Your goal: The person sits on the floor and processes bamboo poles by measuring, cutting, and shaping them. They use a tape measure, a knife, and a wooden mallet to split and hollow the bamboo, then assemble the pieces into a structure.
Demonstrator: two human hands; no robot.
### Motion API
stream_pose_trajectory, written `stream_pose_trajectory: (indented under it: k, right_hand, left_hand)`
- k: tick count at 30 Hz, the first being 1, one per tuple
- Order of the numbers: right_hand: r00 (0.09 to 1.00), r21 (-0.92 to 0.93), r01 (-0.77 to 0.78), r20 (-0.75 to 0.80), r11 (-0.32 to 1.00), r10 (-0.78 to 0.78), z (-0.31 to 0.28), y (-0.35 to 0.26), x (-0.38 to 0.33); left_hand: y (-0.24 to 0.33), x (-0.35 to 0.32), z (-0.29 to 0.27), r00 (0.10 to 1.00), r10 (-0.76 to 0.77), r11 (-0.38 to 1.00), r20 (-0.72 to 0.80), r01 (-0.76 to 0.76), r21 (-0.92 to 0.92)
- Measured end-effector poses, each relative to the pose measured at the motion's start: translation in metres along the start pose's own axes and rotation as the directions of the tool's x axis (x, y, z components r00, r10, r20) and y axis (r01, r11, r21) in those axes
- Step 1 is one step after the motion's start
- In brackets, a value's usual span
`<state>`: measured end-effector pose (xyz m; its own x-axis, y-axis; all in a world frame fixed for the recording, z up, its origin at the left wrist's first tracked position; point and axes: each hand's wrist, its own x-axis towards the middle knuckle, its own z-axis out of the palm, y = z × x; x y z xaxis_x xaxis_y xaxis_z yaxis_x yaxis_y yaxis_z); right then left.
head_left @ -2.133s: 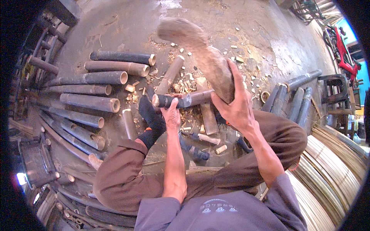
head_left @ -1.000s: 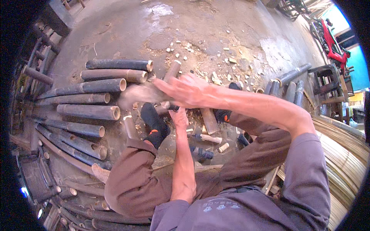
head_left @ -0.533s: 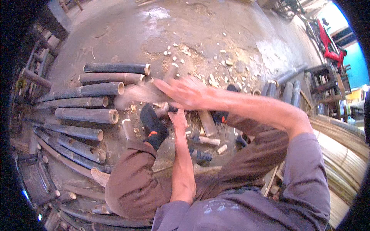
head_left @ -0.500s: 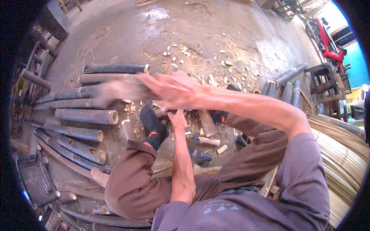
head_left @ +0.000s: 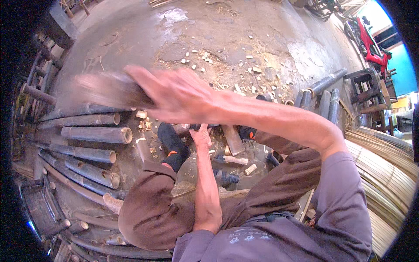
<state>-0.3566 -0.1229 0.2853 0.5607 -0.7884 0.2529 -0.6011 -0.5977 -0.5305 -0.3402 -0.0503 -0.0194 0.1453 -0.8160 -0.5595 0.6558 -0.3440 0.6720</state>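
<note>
Here, right hand (head_left: 179, 94) is clamped on a blurred wooden club (head_left: 107, 89), held by its near end; likely heavy, stiff, rough; left hand (head_left: 201, 134) grips a short bamboo piece (head_left: 233, 139) between the knees; cut bamboo poles (head_left: 96, 134) lie left; chips (head_left: 244, 83) litter the concrete floor (head_left: 270, 35).

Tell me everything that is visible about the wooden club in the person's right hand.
The wooden club is a thick, rough piece of grey-brown wood, smeared by motion blur, so its surface detail cannot be told. It lies almost level, its free end toward the picture's left, above the row of dark bamboo tubes on the floor. The right hand is wrapped around its right end; nothing else touches it as far as the blur shows.
</note>
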Motion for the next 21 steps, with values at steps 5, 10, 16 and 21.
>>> stream_pose_trajectory:
  k: [5, 10, 16, 21]
  right_hand:
    - [0.937, 0.075, 0.289, -0.228, 0.954, -0.266, 0.03, 0.03, -0.033]
    - [0.855, -0.329, -0.212, 0.394, 0.92, 0.338, 0.054, 0.102, -0.133]
    - [0.804, -0.063, -0.588, -0.155, 0.807, 0.574, -0.039, 0.068, -0.184]
    - [0.635, -0.019, -0.646, -0.568, 0.763, 0.524, -0.065, 0.065, -0.254]
  left_hand:
    - [-0.014, 0.02, -0.028, 0.967, 0.174, 0.97, 0.186, -0.136, -0.2]
    - [-0.014, 0.014, -0.006, 0.977, 0.09, 0.993, 0.195, -0.073, -0.092]
    - [-0.02, -0.016, 0.05, 0.901, 0.314, 0.865, 0.299, -0.401, 0.301]
    - [-0.041, -0.079, 0.124, 0.673, 0.365, 0.655, 0.643, -0.677, 0.337]
